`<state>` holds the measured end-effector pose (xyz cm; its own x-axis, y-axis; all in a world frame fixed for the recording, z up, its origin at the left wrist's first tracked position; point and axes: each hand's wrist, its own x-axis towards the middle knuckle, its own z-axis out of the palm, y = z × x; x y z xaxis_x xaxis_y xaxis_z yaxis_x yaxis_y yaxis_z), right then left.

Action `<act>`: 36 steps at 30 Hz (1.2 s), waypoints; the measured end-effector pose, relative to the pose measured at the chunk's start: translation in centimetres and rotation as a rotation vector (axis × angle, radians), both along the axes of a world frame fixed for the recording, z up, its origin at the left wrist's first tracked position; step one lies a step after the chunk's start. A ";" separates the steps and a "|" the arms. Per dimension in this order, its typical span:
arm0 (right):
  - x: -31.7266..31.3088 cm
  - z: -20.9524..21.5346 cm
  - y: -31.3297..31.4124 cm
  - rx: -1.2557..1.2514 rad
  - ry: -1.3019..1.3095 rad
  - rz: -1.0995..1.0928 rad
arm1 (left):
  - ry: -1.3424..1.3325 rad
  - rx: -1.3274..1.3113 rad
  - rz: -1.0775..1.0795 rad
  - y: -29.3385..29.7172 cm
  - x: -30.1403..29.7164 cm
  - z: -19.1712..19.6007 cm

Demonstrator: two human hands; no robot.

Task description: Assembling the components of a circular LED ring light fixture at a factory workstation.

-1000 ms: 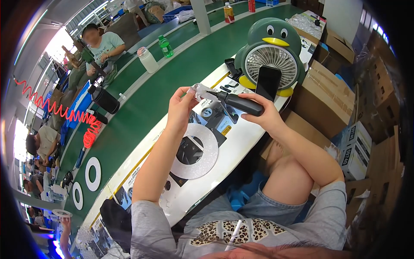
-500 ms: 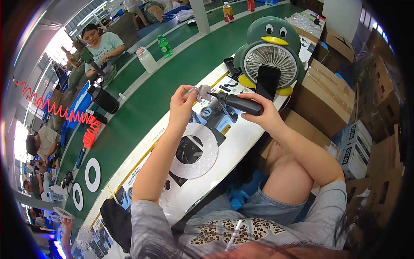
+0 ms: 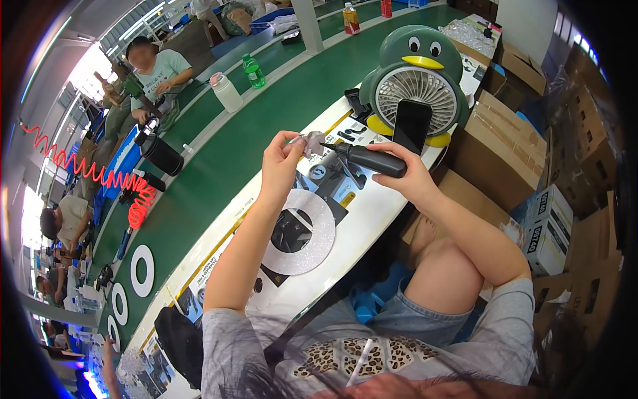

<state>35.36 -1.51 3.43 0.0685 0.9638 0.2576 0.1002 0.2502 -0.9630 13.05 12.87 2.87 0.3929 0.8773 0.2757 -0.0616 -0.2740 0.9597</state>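
Note:
My left hand (image 3: 284,159) pinches a small, clear, greyish piece (image 3: 315,143) between thumb and fingers above the white worktop. My right hand (image 3: 409,176) is closed round a black bottle with a thin nozzle (image 3: 375,159). The nozzle's tip points left and is at the clear piece; whether they touch I cannot tell. Below my hands, a glittery white ring (image 3: 322,239) lies on the worktop, beside my left forearm. Printed sheets and dark flat pieces show under and around it.
A green penguin-shaped fan (image 3: 417,86) stands at the far right, a phone (image 3: 412,126) leaning on it. Beyond the worktop runs a green belt (image 3: 212,166) with white rings (image 3: 142,270), a white bottle (image 3: 226,92) and a green bottle (image 3: 253,71). Cardboard boxes (image 3: 505,146) stand right. Other people sit across the belt.
My hands and what they hold stay nearly still. At the lower left, another person's raised hand has let go of a white ring, which now lies on the belt near two others.

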 end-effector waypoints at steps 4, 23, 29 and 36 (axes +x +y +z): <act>-0.1 0.1 0.0 -0.009 0.016 0.002 | 0.025 0.004 0.006 0.2 -0.2 -0.1; 0.3 0.9 0.3 -0.245 0.570 0.002 | 0.118 -0.475 -0.016 5.0 -0.7 -3.8; -0.2 0.9 0.9 -0.286 0.627 0.030 | 0.745 0.450 0.129 6.1 -1.0 -5.8; -0.6 0.9 1.5 -0.261 0.655 0.034 | 0.898 1.117 -0.088 5.6 -0.3 -6.1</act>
